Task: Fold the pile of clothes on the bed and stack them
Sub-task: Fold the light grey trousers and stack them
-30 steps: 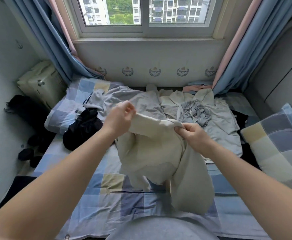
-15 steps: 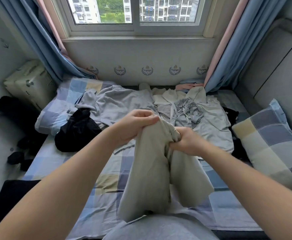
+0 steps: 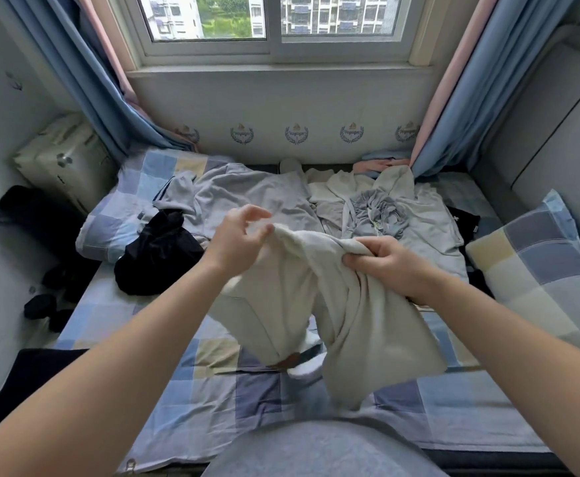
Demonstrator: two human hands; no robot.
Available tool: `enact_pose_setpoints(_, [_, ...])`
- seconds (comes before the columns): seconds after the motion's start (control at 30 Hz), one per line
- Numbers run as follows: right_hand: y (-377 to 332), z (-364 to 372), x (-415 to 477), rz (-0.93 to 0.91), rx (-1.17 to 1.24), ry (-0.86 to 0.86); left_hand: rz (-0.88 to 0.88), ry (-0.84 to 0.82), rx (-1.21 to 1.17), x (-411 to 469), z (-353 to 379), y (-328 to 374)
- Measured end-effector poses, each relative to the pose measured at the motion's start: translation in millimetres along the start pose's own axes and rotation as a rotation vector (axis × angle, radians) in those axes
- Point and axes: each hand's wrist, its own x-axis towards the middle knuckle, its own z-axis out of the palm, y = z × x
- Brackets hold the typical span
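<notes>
At the centre of the frame, a cream garment [image 3: 319, 304] hung above the checked bedsheet [image 3: 213, 390], its lower end drooping toward the bottom of the picture. The right hand [image 3: 385, 263] was clenched on a bunched handful of its upper edge. The left hand [image 3: 244, 235] sat at the opposite upper corner with its fingers loosely spread and a fingertip against the cloth; whether it had any real pinch there could not be told.

By the look of it, the step in hand was sorting out the garment's edges before the first fold, and no folded stack was visible anywhere. The next move would call for the left hand to take a firm hold of that corner, then for both hands to pull the piece wide and lay it flat on the bare sheet in the lower middle.

Across the upper middle lay the unfolded pile: a grey shirt [image 3: 247, 197], a pale hooded top [image 3: 419, 208] and a crumpled grey piece [image 3: 374, 208] on it. A black garment [image 3: 157, 256] sat left of centre, near the left wrist. A checked pillow [image 3: 540, 266] filled the right edge. A small dark and white object [image 3: 299, 364] showed under the hanging cloth, too hidden to name, and it might need clearing before anything was spread there.
</notes>
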Motion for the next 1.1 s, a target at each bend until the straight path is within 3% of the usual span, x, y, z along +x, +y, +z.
enact_pose_setpoints(0.17, [-20, 5, 4, 0.049, 0.267, 0.037, 0.038, -0.338, -0.278, -36, 28, 12])
enact_pose_setpoints(0.23, [-21, 2, 4, 0.069, 0.328, 0.035, 0.022, -0.378, -0.360, -46, 42, 1])
enact_pose_setpoints(0.5, [-17, -16, -4, 0.091, 0.453, 0.058, 0.069, -0.201, -0.084, -45, 66, -15])
enact_pose_setpoints(0.8, [3, -38, 3, 0.057, -0.060, 0.307, 0.193, -0.042, -0.112, -36, 33, -6])
enact_pose_setpoints(0.97, [8, -55, 7, 0.109, -0.079, 0.327, 0.208, 0.063, -0.081, -26, 1, 0])
enact_pose_setpoints(1.1, [23, -73, 24, 0.183, -0.098, 0.501, 0.141, 0.008, -0.078, -21, -13, 14])
